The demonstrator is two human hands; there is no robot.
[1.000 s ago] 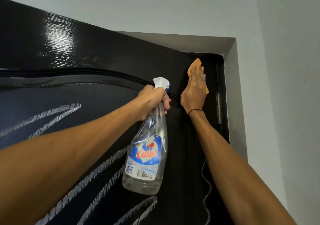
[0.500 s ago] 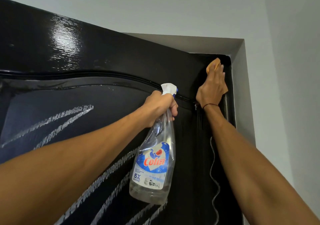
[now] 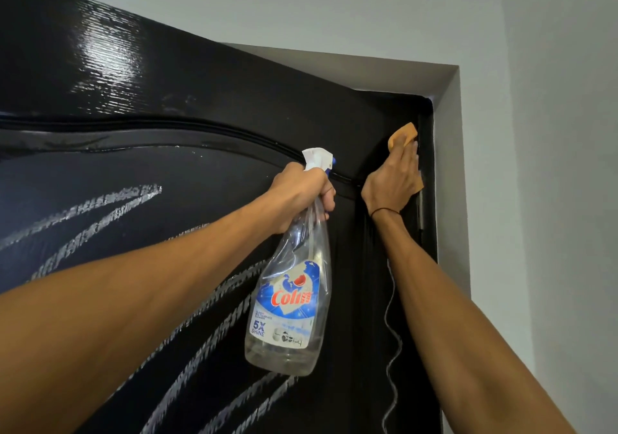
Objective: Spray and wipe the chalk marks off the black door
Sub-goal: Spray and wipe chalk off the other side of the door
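High on the black door (image 3: 207, 76), the right hand (image 3: 393, 179) presses an orange cloth (image 3: 401, 134) flat near the hinge-side corner; the left hand (image 3: 301, 193) grips the spray bottle (image 3: 291, 306). Wiping is under way; the chalk marks (image 3: 100, 213) below likely need spraying next.

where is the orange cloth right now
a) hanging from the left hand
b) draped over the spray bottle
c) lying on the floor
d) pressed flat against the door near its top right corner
d: the right hand presses the orange cloth flat on the black door near its top right corner, while the left hand grips the spray bottle.
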